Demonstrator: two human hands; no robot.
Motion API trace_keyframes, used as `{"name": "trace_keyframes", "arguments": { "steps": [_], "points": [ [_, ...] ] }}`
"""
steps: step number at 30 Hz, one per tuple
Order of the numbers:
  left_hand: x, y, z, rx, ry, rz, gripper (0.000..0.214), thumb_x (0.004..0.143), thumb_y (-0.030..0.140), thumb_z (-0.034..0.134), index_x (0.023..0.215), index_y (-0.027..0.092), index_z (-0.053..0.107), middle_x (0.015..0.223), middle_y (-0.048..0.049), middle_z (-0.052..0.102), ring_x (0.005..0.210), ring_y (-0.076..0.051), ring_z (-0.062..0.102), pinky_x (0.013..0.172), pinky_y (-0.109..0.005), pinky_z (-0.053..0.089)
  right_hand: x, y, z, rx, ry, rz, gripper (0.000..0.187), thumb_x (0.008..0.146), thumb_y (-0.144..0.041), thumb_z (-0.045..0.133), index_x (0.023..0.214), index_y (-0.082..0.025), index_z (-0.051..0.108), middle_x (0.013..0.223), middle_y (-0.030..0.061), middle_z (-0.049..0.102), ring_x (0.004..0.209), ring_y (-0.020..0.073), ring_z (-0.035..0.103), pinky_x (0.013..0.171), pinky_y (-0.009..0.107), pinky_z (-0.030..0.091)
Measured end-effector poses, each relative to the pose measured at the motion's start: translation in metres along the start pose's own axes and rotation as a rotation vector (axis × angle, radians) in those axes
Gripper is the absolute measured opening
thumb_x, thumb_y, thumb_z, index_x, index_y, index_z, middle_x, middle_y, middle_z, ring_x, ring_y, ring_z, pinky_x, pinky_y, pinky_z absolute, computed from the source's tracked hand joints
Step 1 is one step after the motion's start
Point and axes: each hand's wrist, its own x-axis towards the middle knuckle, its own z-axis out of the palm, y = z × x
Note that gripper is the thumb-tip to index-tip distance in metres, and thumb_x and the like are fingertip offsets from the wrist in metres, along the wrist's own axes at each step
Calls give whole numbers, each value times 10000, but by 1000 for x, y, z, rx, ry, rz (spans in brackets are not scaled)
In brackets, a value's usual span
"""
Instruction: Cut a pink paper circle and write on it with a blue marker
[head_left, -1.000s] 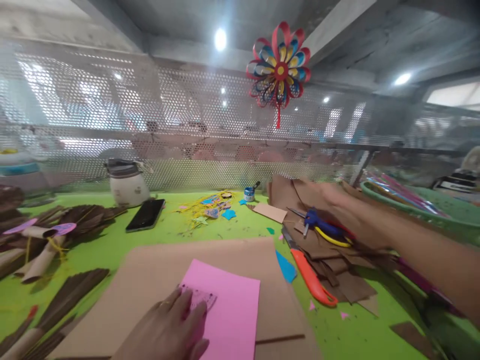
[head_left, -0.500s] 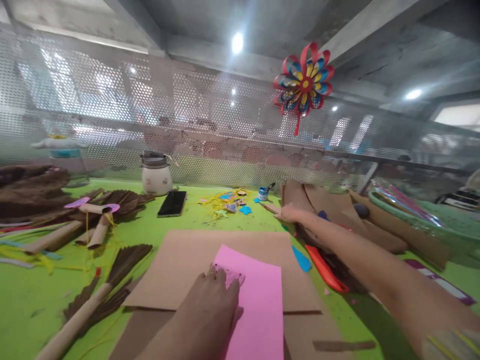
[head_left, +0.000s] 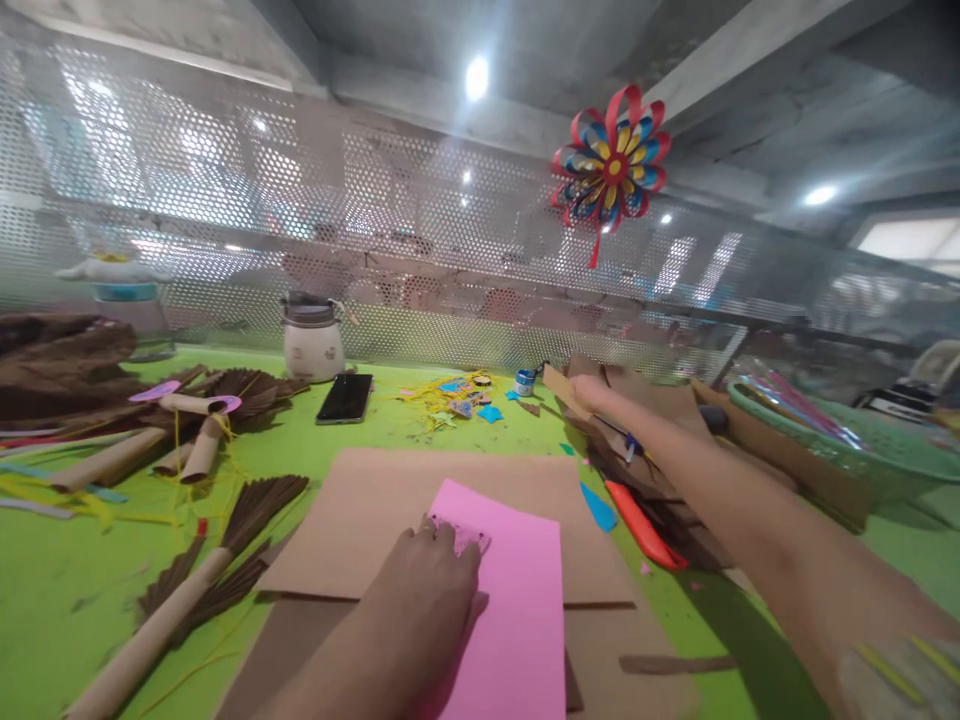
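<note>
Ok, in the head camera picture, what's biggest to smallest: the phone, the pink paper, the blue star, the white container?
Largest to smallest:
1. Pink paper, even partly covered
2. White container
3. Phone
4. Blue star

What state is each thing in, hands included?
Left hand: resting on pink paper
Right hand: holding brown card
Pink paper: lying on brown sheets
Brown sheets: layered
Phone: flat, screen dark
White bottle: upright, lid on
Blue pot: upright, lid unclear
Orange handle: lying down
Paper flower: hanging
</note>
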Motion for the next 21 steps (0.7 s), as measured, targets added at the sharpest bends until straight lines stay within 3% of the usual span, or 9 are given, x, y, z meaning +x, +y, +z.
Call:
{"name": "trace_keyframes", "arguments": {
  "steps": [4, 7, 11, 13, 15, 18, 21],
  "points": [
    [0, -1, 1, 10, 5, 22, 421, 937, 262, 521, 1330, 132, 593, 1212, -205, 644, 1120, -401, 586, 926, -556, 473, -11, -3, -8, -64, -114, -1, 344, 947, -336, 607, 1247, -169, 589, 1242, 95, 617, 1034, 226, 641, 860, 434, 556],
    [0, -3, 0, 20, 18, 34, 411, 934, 268, 528, 1311, 126, 608, 1194, -203, 653, 1100, -400, 598, 910, -555, 484, -36, -14, -7, -103, -145, -51, 342, 948, -332, 606, 1246, -165, 589, 1243, 98, 616, 1037, 226, 640, 865, 432, 554],
    [-1, -4, -1, 38, 57, 64, 406, 935, 277, 534, 1308, 138, 614, 1152, -183, 676, 1072, -386, 618, 890, -536, 501, -87, -21, -11, -161, -168, -130, 301, 959, -346, 587, 1184, -149, 620, 1154, 92, 657, 978, 211, 660, 842, 412, 555],
    [-1, -4, -2, 53, 64, 76, 401, 937, 283, 533, 1300, 138, 622, 1134, -182, 684, 1063, -380, 626, 884, -525, 508, -117, -22, -16, -192, -152, -165, 282, 1001, -312, 493, 1156, -132, 645, 1034, 128, 702, 947, 238, 683, 818, 385, 535],
    [-1, -4, -2, 68, 66, 83, 400, 939, 289, 531, 1297, 140, 627, 1115, -182, 690, 1045, -375, 637, 869, -514, 515, -147, -21, -18, -218, -129, -205, 333, 1010, -236, 417, 1283, -152, 590, 998, 157, 719, 943, 272, 699, 780, 356, 511],
    [0, -4, -1, 93, 77, 95, 394, 943, 296, 527, 1291, 147, 632, 1095, -183, 696, 1019, -365, 649, 854, -497, 517, -190, -24, -12, -258, -118, -210, 439, 951, -123, 444, 1386, -153, 500, 994, 170, 730, 867, 267, 722, 716, 314, 502],
    [2, -6, 1, 105, 85, 104, 393, 939, 312, 535, 1285, 155, 637, 1078, -180, 703, 1005, -361, 654, 839, -482, 516, -223, -31, 0, -286, -121, -164, 415, 934, -94, 415, 1329, -121, 539, 896, 160, 744, 792, 263, 731, 655, 294, 508]
  ]
}}
